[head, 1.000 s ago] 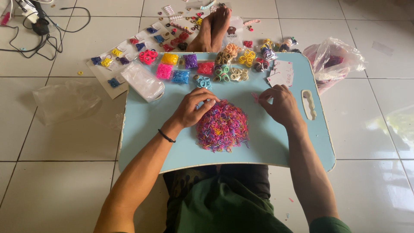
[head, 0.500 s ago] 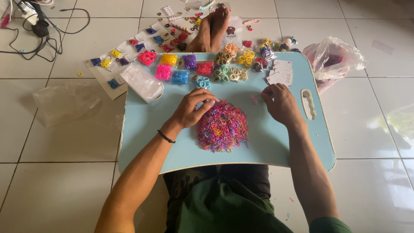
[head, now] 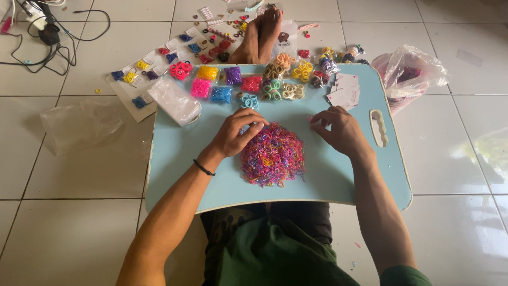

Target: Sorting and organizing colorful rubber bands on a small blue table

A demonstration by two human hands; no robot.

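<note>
I sit on a tiled floor with a light blue lap table point(head: 174, 159) across my legs, looking down at my two bare hands. In the middle of the table lies a heap of small, thin elastic bands point(head: 273, 154) in mixed colours, mostly pink, purple, orange and yellow.

My left hand point(head: 238, 132) rests at the heap's upper left edge, fingers curled, the tips touching the bands. I cannot tell whether it has pinched any. A black band circles that wrist.

My right hand point(head: 338, 130) lies on the table just right of the heap's top, fingers bent and drawn together near the edge of the bands. It seems to pinch something tiny and pink, but that is too small to be sure.

Along the table's far edge are small sorted piles point(head: 222, 85) of bands in yellow, purple, pink, red and blue, beside clusters of thicker hair ties point(head: 286, 79). A clear packet point(head: 173, 99) lies at the far left, and white cards point(head: 344, 91) at the far right. My bare feet point(head: 260, 37) show beyond the table. A crumpled plastic bag point(head: 410, 74) sits on the floor to the right, and black cables point(head: 47, 37) at the far left.
</note>
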